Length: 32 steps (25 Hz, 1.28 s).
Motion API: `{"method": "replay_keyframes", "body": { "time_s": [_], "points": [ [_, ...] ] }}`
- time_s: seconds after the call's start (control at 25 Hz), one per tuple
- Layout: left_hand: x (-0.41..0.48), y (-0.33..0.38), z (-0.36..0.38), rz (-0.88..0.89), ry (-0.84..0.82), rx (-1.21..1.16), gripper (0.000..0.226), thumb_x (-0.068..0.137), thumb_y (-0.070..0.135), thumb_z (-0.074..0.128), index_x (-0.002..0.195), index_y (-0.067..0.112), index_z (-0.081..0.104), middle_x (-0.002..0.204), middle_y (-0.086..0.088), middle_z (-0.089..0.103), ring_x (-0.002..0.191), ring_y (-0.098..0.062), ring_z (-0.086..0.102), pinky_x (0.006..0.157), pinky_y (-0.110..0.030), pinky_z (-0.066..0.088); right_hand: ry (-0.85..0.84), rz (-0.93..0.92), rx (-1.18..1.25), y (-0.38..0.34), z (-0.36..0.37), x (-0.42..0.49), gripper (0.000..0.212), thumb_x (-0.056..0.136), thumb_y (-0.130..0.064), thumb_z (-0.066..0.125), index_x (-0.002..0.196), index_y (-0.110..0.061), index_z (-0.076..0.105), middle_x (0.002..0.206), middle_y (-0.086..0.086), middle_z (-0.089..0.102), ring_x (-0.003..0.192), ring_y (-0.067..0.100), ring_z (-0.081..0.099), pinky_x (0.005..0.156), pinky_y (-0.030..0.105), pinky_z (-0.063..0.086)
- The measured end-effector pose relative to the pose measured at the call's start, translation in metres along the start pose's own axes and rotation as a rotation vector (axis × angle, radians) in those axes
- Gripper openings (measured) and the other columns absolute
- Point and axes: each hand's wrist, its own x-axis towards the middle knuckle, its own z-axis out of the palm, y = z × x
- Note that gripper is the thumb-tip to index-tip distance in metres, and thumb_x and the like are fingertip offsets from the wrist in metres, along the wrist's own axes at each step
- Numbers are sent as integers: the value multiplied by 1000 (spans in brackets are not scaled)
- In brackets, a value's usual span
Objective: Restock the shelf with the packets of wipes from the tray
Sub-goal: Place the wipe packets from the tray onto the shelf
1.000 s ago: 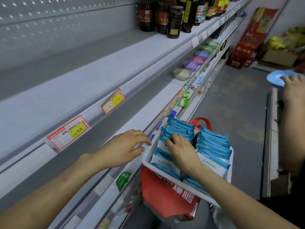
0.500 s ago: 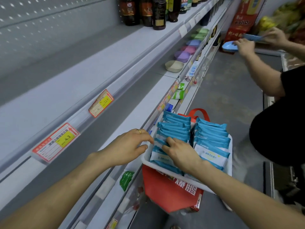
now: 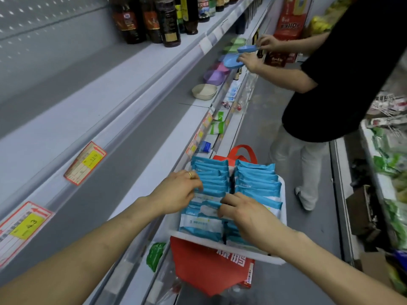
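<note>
Your left hand (image 3: 176,191) and right hand (image 3: 248,214) are pinching blue-and-white plastic wipe packets (image 3: 210,183) at the left edge of the white plastic tray (image 3: 209,242).

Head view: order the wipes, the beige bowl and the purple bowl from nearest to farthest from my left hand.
1. Wipes: in the tray, touching the left hand.
2. Beige bowl: farther along the shelf.
3. Purple bowl: just beyond the beige one.

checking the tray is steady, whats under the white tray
A red bag with white lettering shows beneath the white tray, its handle showing behind. What supports the bag is hidden.
</note>
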Motion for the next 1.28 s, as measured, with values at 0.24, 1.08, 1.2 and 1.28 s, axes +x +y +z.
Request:
{"method": "replay_keyframes", "body": {
  "time_s": [0.24,1.08,1.2,1.28],
  "points": [
    [10,2,16,123,-89,83,36,94,22,50,121,40,66,121,11,50,114,-13,48,95,-37,39,10,53,6,10,-25,-32,56,71,4,50,115,-28,61,115,-8,54,96,19,51,76,36,51],
    [-59,19,-146,-56,52,118,32,88,26,47,116,40,57,112,12,53,102,-15,57,80,-34,49,-39,-92,4,-5,-100,45,61,76,7,50,124,-29,61,124,-4,56,116,20,52,94,39,49],
    [-119,8,-217,-164,148,63,41,77,27,43,111,39,64,103,13,52,94,-12,53,89,-34,46,-26,-224,64,-37,-138,99,55,81,8,49,120,-29,64,121,-2,58,114,21,54,95,40,47],
    [-169,-1,-254,-265,194,28,41,77,27,44,109,38,66,102,11,58,89,-10,52,86,-31,43,-10,-313,119,-71,-167,135,51,86,8,51,116,-30,68,120,-5,61,111,17,56,97,37,46]
  ]
}}
